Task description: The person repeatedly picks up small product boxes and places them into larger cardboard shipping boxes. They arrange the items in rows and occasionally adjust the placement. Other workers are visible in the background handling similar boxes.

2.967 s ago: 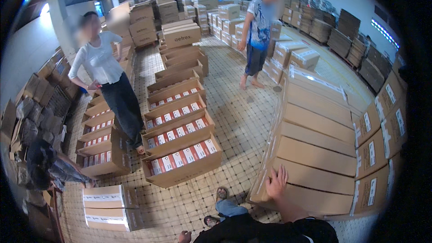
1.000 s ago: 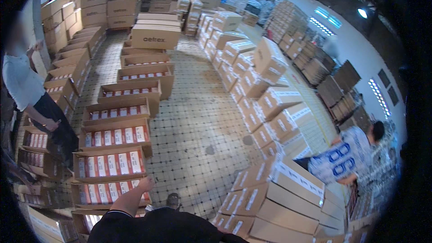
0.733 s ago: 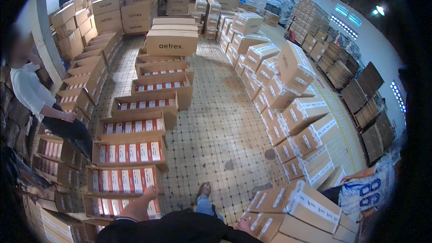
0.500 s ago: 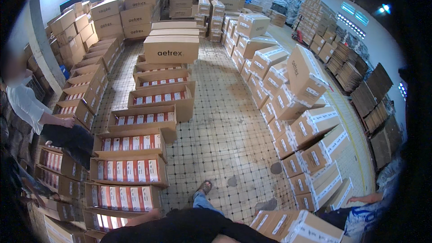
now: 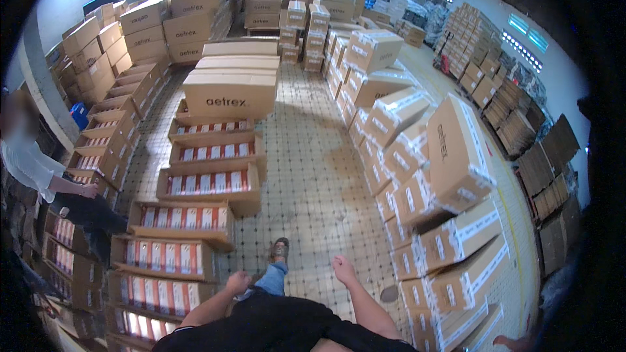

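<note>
My left hand (image 5: pixel 238 282) hangs low in front of me with its fingers curled in, and nothing shows in it. It is nearest to a row of open cartons (image 5: pixel 163 258) packed with red and white boxes (image 5: pixel 158 292), without touching them. Over the tiled floor, my right hand (image 5: pixel 342 269) is loosely closed too, with no thing visible in its fingers. It is apart from the taped cartons (image 5: pixel 417 257) stacked along the right. My sandalled foot (image 5: pixel 280 249) is forward on the aisle floor (image 5: pixel 306 176).
Closed-flap cartons (image 5: pixel 228 94) stand at the far end of the left row. A person (image 5: pixel 39 156) is beside another carton row at the far left. One large carton (image 5: pixel 458 150) tilts atop the right stack. Another person's hand (image 5: pixel 505 341) shows at the lower right.
My view has moved forward along the aisle, and the carton rows have shifted nearer. Both my hands now show clearly; before, the right was out of sight and the left mostly hidden.
</note>
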Tool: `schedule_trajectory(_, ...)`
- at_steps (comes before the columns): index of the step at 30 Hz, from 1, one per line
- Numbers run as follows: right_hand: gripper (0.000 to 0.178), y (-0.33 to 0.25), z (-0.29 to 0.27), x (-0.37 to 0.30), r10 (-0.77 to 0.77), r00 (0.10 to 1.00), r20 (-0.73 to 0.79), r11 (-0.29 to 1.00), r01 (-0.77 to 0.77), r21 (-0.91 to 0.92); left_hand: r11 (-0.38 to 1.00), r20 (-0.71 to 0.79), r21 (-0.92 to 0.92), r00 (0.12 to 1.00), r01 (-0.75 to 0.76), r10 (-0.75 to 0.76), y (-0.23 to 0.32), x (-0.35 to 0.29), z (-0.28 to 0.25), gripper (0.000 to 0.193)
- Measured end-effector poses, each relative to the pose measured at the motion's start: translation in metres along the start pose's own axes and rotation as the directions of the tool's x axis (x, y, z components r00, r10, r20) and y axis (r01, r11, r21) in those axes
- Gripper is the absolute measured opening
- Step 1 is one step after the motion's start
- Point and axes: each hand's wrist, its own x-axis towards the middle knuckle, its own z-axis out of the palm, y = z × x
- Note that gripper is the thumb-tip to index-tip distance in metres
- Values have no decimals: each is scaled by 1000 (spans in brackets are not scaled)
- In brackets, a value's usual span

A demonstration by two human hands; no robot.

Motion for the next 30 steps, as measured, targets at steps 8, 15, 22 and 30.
schedule_trajectory(8,35,66,-40,98,257,846,467,904,-39,-426,979,393,204,918,-22,-61,176,254,-62,47)
schedule_trajectory(15,38,52,-104,265,599,767,230,798,-595,-96,943,99,107,947,-315,305,341,420,-151,50)
schedule_trajectory(22,41,84,-134,461,499,808,313,863,-495,-99,948,159,296,985,-115,70,366,551,-135,52)
schedule_trajectory(30,26,67,-218,772,-120,980,156,851,182,-493,989,-42,-31,989,142,-143,437,627,-198,44)
